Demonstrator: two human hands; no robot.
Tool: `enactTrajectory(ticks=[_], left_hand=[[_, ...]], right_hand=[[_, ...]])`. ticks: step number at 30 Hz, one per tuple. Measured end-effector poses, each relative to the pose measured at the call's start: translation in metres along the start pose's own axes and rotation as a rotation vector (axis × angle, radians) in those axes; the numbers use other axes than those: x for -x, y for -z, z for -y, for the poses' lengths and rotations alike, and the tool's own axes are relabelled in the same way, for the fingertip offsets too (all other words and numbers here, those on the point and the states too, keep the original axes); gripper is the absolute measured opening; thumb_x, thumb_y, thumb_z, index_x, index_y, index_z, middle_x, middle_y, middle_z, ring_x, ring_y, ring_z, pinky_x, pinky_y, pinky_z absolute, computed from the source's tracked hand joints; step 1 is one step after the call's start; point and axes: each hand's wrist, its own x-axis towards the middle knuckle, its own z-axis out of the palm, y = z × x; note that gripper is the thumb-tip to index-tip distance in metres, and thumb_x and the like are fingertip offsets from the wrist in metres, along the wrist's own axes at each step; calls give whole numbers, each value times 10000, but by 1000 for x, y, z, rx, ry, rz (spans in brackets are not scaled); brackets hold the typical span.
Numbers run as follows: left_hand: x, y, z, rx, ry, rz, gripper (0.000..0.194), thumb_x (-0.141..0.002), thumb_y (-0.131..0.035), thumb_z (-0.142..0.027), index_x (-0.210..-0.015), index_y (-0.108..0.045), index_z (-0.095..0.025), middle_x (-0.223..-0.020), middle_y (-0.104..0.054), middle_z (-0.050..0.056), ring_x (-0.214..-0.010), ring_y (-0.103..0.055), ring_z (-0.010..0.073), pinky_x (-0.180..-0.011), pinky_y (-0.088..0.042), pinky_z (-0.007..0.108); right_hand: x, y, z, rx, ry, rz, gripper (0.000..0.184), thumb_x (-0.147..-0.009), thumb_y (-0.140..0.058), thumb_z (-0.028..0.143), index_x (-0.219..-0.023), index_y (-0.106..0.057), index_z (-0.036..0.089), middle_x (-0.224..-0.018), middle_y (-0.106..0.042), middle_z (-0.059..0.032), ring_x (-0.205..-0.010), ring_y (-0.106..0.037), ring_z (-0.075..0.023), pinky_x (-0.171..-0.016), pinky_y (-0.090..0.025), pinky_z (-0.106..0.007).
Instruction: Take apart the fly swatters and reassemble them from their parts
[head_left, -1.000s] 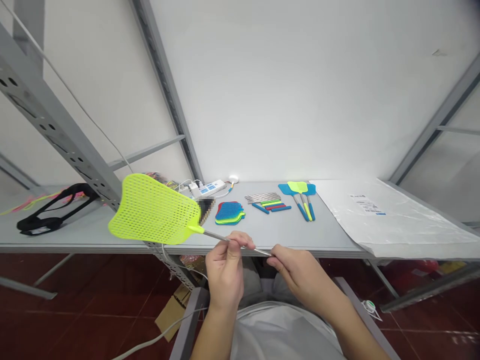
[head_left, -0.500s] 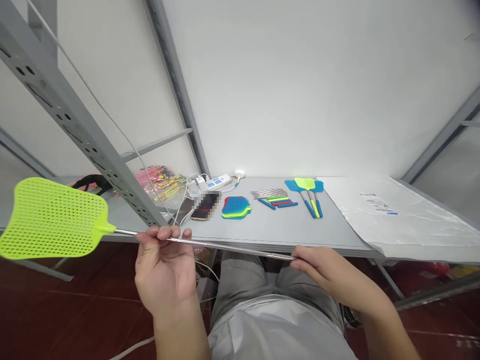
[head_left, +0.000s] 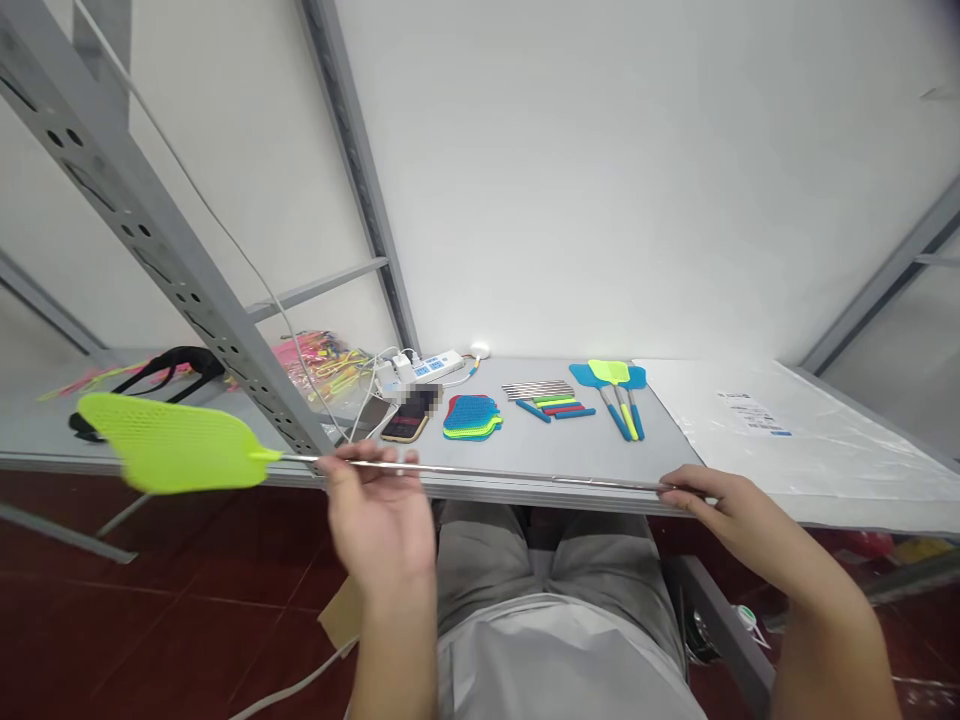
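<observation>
A fly swatter with a yellow-green perforated head [head_left: 184,445] and a long thin metal rod [head_left: 495,473] spans both my hands above the table's front edge. My left hand [head_left: 386,520] pinches the rod close to the head, palm turned up. At the rod's other end, my right hand [head_left: 705,495] is closed on the metal. Behind the rod lie a stack of blue, red and yellow-green swatter heads [head_left: 471,417], several bare metal rods [head_left: 538,390] and several coloured handles [head_left: 555,407]. Three whole swatters [head_left: 615,395] lie fanned out to their right.
A white plastic sheet [head_left: 787,430] with a label covers the table's right side. On the left stand a phone [head_left: 411,412], a power strip [head_left: 435,367] with cables, a bag of coloured pieces [head_left: 322,365] and a black strap [head_left: 187,360]. A grey metal post [head_left: 172,270] rises at left.
My right hand has moved right along with the rod's end, and more rod shows between my hands. My left hand shifted right, and the swatter head turned to a more slanted angle.
</observation>
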Motion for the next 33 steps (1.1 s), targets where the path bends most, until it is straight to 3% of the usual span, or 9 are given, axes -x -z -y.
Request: enactTrajectory(ticks=[2, 6, 9, 13, 15, 20, 26, 33], left_hand=[[18, -2, 29, -95, 91, 20, 240, -887, -646, -427, -874, -644, -187, -782, -638, -19, -677, -594, 104, -666, -504, 262], [58, 0, 75, -270, 249, 155, 291, -908, -598, -465, -936, -673, -185, -926, -692, 48, -786, -634, 133, -731, -512, 273], [79, 6, 95, -424, 309, 304, 372, -939, -520, -502, -886, -683, -172, -961, -709, 79, -860, -647, 166, -771, -507, 294], [87, 13, 106, -570, 413, 482, 395, -943, -513, -493, -900, -710, -154, -996, -720, 112, -917, -651, 203, -803, -500, 322], [85, 15, 107, -569, 381, 502, 388, -951, -507, -476, -876, -707, -152, -966, -718, 108, -919, -652, 212, -827, -497, 341], [75, 19, 103, -540, 107, 325, 303, -931, -575, -411, -789, -670, -160, -840, -672, 51, -858, -624, 169, -848, -465, 308], [45, 11, 71, -411, -49, 203, 322, -934, -561, -440, -755, -602, -175, -785, -589, 8, -767, -575, 130, -779, -471, 273], [36, 1, 41, -264, 0, 199, 290, -910, -612, -397, -745, -610, -158, -765, -555, 13, -719, -558, 129, -726, -498, 278]], right_hand=[[-1, -1, -2, 27, -1, -95, 285, -920, -523, 503, -940, -695, 277, -1041, -714, -41, -952, -630, -256, -808, -466, -345], [-6, -18, 23, 70, 105, -74, 275, -962, -474, 480, -966, -654, 272, -1001, -697, -32, -919, -615, -229, -789, -445, -339], [-14, -38, 41, 135, 179, -66, 248, -988, -445, 432, -956, -613, 253, -928, -673, -33, -845, -587, -223, -744, -409, -341], [-23, -60, 50, 201, 264, -74, 270, -1018, -387, 393, -892, -559, 227, -842, -647, -26, -753, -540, -202, -711, -358, -328], [-26, -68, 52, 230, 302, -81, 282, -1029, -360, 373, -868, -536, 222, -806, -635, -15, -710, -512, -189, -701, -342, -319], [-34, -82, 54, 257, 345, -33, 285, -1031, -362, 353, -802, -474, 226, -697, -594, 13, -646, -472, -179, -621, -300, -289], [-36, -74, 44, 266, 375, -36, 321, -1036, -349, 357, -752, -413, 222, -725, -566, 11, -658, -448, -167, -675, -303, -293], [-22, -56, 55, 223, 424, -22, 310, -1034, -353, 385, -785, -439, 222, -733, -528, 25, -673, -442, -153, -709, -313, -299]])
